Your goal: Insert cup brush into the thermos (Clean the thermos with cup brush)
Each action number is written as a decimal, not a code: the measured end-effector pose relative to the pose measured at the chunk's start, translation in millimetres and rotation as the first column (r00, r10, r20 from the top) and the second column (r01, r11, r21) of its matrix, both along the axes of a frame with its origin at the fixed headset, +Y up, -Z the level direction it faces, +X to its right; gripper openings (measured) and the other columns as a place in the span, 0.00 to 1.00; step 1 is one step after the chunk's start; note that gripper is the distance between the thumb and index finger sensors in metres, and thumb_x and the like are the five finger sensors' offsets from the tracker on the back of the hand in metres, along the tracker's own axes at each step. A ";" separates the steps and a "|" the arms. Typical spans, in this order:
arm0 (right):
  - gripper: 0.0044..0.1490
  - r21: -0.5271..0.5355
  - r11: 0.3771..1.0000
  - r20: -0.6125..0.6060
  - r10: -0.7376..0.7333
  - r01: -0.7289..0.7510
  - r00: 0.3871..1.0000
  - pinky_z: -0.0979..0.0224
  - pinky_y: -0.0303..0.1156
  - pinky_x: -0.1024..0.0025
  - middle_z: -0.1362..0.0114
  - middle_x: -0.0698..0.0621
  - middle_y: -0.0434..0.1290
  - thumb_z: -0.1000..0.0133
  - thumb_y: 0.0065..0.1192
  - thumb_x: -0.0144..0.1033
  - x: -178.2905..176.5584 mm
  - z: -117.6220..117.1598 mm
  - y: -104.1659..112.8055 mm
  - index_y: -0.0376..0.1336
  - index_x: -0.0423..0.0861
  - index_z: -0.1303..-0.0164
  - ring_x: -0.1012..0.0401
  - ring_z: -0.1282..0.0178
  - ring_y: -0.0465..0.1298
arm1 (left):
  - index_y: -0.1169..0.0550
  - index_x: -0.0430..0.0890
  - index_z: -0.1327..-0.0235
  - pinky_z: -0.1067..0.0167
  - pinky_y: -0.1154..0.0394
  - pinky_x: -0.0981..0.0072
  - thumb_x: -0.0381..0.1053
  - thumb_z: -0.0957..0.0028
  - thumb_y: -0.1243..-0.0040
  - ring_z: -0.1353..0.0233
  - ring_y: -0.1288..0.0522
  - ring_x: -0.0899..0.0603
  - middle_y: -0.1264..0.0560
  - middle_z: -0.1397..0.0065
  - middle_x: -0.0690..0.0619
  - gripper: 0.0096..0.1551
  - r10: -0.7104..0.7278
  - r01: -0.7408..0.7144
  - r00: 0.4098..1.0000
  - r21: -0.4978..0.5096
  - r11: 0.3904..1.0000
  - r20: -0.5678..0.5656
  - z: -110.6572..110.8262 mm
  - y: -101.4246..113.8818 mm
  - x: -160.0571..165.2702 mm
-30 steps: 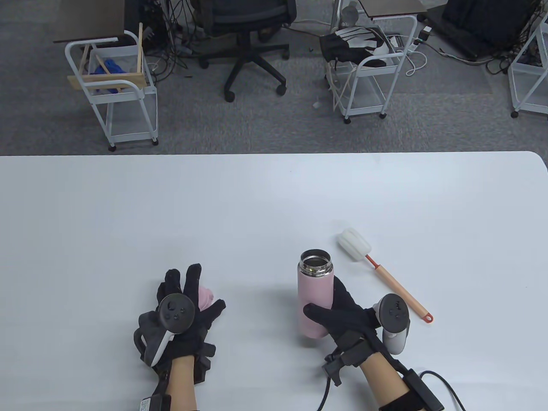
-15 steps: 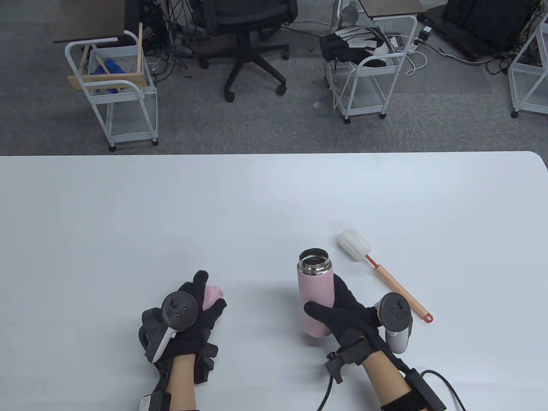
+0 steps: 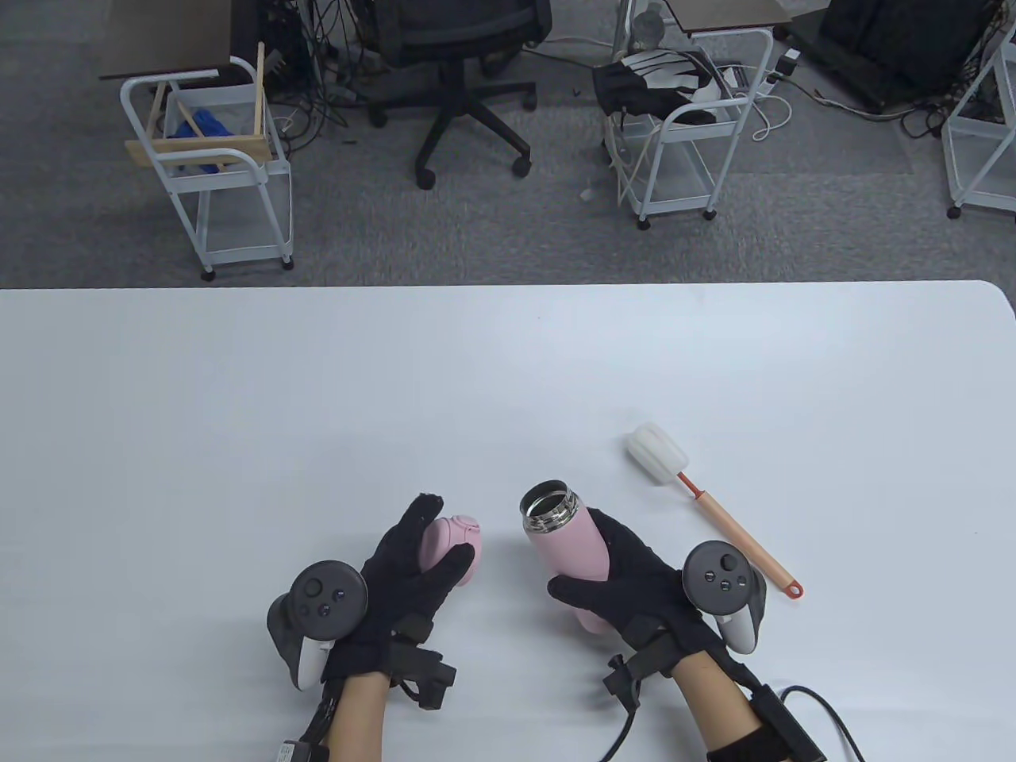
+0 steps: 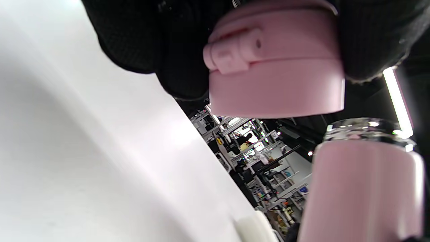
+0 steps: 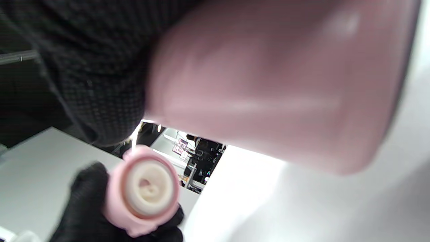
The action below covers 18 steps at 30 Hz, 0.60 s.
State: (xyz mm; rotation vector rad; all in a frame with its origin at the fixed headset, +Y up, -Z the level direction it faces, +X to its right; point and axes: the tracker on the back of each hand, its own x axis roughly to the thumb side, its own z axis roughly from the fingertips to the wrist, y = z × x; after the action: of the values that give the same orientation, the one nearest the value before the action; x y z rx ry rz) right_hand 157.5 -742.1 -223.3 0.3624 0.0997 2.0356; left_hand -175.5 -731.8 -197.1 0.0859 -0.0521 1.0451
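My right hand point(image 3: 619, 575) grips a pink thermos point(image 3: 565, 548) around its body and holds it tilted to the left, its open steel mouth point(image 3: 548, 504) facing up-left. My left hand point(image 3: 413, 563) holds the pink lid point(image 3: 452, 540) just left of the mouth, a small gap between them. In the left wrist view the lid point(image 4: 275, 70) sits close above the thermos neck point(image 4: 362, 134). In the right wrist view the lid's white inner side point(image 5: 147, 185) faces the camera below the thermos body point(image 5: 268, 84). The cup brush point(image 3: 706, 500), white sponge head and orange handle, lies on the table to the right, untouched.
The white table point(image 3: 317, 397) runs to a far edge, its far right corner rounded. Beyond it on the floor stand wire carts point(image 3: 214, 167) and an office chair point(image 3: 468, 71). A black cable point(image 3: 825, 714) trails from my right wrist.
My left hand has moved right with the lid toward the thermos. My right hand has tipped the thermos from upright to leaning left.
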 end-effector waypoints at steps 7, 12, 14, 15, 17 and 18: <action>0.58 0.212 0.910 -0.054 0.376 -0.357 0.925 0.25 0.64 0.38 0.18 0.39 0.57 0.52 0.72 0.67 -20.9 11.2 7.5 0.51 0.48 0.20 0.38 0.22 0.61 | 0.32 0.53 0.16 0.37 0.25 0.42 0.77 0.44 0.34 0.37 0.17 0.41 0.26 0.22 0.40 0.48 0.134 -0.134 0.991 0.022 0.991 0.009 2.4 1.6 -2.0; 0.59 0.326 0.815 -0.045 0.520 -0.479 0.853 0.25 0.65 0.39 0.18 0.40 0.57 0.51 0.70 0.69 -35.9 19.5 5.7 0.51 0.48 0.19 0.39 0.22 0.62 | 0.30 0.54 0.17 0.37 0.25 0.42 0.77 0.45 0.33 0.38 0.17 0.43 0.25 0.22 0.41 0.48 0.034 -0.035 0.999 0.025 0.999 0.016 1.6 1.3 2.3; 0.59 0.332 0.808 -0.031 0.525 -0.487 0.850 0.25 0.65 0.39 0.18 0.39 0.57 0.50 0.70 0.69 -38.4 20.3 5.7 0.51 0.47 0.19 0.39 0.22 0.62 | 0.29 0.54 0.17 0.36 0.25 0.43 0.77 0.45 0.32 0.38 0.17 0.43 0.25 0.23 0.41 0.47 -0.008 0.008 0.999 0.017 1.000 0.039 1.4 1.6 6.8; 0.59 0.339 0.804 -0.022 0.525 -0.488 0.851 0.26 0.65 0.39 0.19 0.39 0.57 0.50 0.70 0.69 -38.9 20.7 5.6 0.51 0.47 0.19 0.39 0.22 0.62 | 0.29 0.55 0.18 0.36 0.25 0.43 0.77 0.45 0.33 0.38 0.17 0.44 0.25 0.23 0.42 0.47 -0.042 0.042 0.998 0.015 0.999 0.046 1.6 1.8 8.6; 0.58 0.350 0.806 -0.033 0.521 -0.478 0.853 0.26 0.65 0.39 0.18 0.39 0.57 0.50 0.70 0.69 -38.9 22.0 6.4 0.51 0.47 0.19 0.39 0.22 0.62 | 0.29 0.55 0.18 0.36 0.25 0.43 0.76 0.45 0.32 0.38 0.16 0.44 0.25 0.23 0.42 0.46 -0.052 0.051 0.997 0.011 0.999 0.050 1.4 0.5 12.6; 0.59 0.356 0.804 -0.030 0.520 -0.477 0.854 0.26 0.65 0.39 0.19 0.39 0.57 0.50 0.70 0.69 -39.4 23.3 6.8 0.51 0.47 0.19 0.39 0.22 0.62 | 0.28 0.55 0.19 0.37 0.24 0.43 0.76 0.45 0.32 0.38 0.16 0.45 0.24 0.23 0.43 0.46 -0.044 0.044 0.997 0.004 0.999 0.062 0.6 -1.5 15.5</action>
State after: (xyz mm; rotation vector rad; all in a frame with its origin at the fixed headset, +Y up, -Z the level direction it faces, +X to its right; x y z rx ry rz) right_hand 118.1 -735.4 -199.9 0.7471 -0.0905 2.5632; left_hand -160.0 -733.3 -196.5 0.0545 -0.1114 1.0039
